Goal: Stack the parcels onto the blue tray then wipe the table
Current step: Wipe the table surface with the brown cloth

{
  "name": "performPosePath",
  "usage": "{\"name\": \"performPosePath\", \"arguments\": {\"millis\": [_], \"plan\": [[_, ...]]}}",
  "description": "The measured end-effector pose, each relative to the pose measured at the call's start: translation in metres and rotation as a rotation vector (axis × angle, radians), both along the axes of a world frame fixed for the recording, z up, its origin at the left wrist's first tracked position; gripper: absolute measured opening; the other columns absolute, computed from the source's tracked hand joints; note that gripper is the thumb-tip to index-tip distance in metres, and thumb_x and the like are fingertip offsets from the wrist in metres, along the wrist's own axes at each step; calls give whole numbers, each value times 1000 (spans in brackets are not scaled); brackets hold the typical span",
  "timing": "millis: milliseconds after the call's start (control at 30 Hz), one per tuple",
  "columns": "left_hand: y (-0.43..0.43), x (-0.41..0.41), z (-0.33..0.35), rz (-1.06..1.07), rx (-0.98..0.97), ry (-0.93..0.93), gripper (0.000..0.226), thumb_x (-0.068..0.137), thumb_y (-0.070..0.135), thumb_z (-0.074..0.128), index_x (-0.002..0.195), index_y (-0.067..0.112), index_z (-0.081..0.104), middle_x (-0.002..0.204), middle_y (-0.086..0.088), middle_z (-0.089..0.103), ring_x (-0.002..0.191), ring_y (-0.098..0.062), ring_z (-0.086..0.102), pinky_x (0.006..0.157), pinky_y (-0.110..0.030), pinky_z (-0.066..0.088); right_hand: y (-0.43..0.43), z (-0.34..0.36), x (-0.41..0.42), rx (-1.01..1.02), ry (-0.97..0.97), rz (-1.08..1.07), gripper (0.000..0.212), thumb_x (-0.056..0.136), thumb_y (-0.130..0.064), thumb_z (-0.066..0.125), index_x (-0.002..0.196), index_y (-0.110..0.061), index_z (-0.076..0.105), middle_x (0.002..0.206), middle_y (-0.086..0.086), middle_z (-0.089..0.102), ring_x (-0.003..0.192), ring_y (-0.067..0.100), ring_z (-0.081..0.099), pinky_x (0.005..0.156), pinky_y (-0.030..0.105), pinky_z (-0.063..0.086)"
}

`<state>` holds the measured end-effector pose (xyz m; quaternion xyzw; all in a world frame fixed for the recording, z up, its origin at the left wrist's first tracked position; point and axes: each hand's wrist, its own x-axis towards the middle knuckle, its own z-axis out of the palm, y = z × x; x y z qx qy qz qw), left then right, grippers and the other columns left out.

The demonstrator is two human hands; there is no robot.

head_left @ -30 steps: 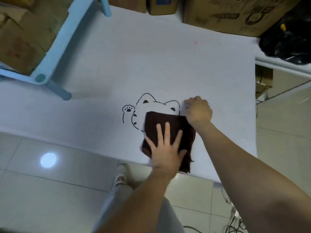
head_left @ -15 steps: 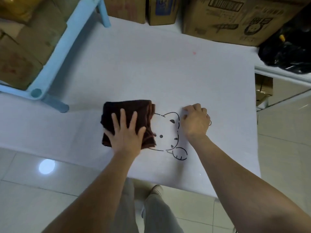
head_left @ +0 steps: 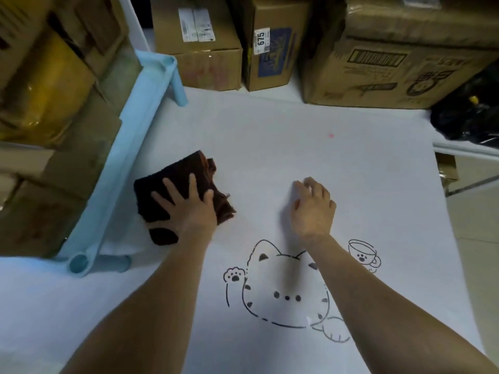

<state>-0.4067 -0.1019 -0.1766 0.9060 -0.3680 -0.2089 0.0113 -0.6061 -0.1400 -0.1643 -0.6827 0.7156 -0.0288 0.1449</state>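
Note:
A dark brown folded cloth (head_left: 164,184) lies on the white table (head_left: 297,147), close to the blue tray (head_left: 129,147) at the left. My left hand (head_left: 189,206) presses flat on the cloth with its fingers spread. My right hand (head_left: 313,206) rests on the bare table to the right, fingers loosely bent, holding nothing. Brown cardboard parcels (head_left: 54,85) are stacked on the blue tray, which stands on short blue legs.
Large cardboard boxes (head_left: 391,58) line the table's far edge. A black plastic bag (head_left: 469,114) sits at the far right. A cat drawing (head_left: 286,290) and a cup drawing (head_left: 361,252) are printed on the table cover near me. The table's right edge drops to tiled floor.
My left hand has pushed the cloth left and away from me, off the cat drawing and up beside the blue tray. My right hand has shifted further up the table.

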Motion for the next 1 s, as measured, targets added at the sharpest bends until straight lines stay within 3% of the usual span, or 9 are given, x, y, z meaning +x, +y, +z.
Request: {"name": "performPosePath", "arguments": {"millis": [200,400,500,600,700,800,867,933,1000], "plan": [[-3,-51,-2,-473,63,-61,56,95,57,17,146,46,-4,159,-5,-16,143,-37,-19,99,-78,1,-25,-8,15,-89,-11,-118,44,85,-8,48,126,-20,53,144,3,41,136,29,31,103,43,27],[-109,-1,0,-173,-13,-4,56,97,55,20,149,44,4,159,-6,-13,143,-39,-16,100,-79,4,-36,-15,19,-51,13,-127,43,85,-9,47,126,-20,51,145,3,38,137,28,28,106,41,24],[-80,-54,3,-450,-81,-11,57,95,53,30,148,41,13,160,-8,-6,144,-39,-13,102,-75,-2,-45,-17,19,-91,6,-161,40,83,-6,50,122,-15,56,139,9,46,132,32,36,102,43,29],[-77,-38,-4,-743,-77,-38,55,94,56,30,146,47,13,161,1,-6,146,-31,-13,103,-74,-2,-50,-20,24,-169,-23,-176,37,78,-6,50,113,-10,63,126,16,56,118,37,50,95,46,37],[-146,8,-5,-453,-111,-79,54,95,58,26,146,48,13,161,2,-4,146,-32,-11,101,-78,2,-50,-20,26,-188,-75,-174,40,74,-16,45,107,-13,67,120,13,60,112,35,54,94,43,38],[-184,-15,-2,-189,-87,-49,54,97,54,22,149,43,9,160,-5,-7,144,-39,-14,99,-80,3,-52,-22,14,-239,-86,-139,44,76,-25,37,103,-15,70,115,11,64,106,32,59,90,41,44],[-171,-65,2,-416,-100,-33,53,98,51,23,148,42,10,160,-5,-7,144,-39,-15,100,-78,-2,-54,-21,2,-259,-106,-156,45,77,-23,35,103,-13,70,116,12,64,107,33,59,90,41,44],[-142,-106,-2,-824,-110,-27,52,98,50,24,148,44,10,160,0,-7,145,-34,-16,101,-75,-6,-56,-18,-18,-239,-121,-240,45,76,-19,38,109,-11,68,123,14,60,114,35,54,94,42,41],[-143,-103,-11,-975,-134,-53,52,97,53,26,146,46,13,161,5,-4,146,-28,-13,103,-73,-3,-57,-15,-38,-239,-142,-301,49,72,-15,40,112,-8,67,125,15,58,116,36,52,97,43,39]]}}
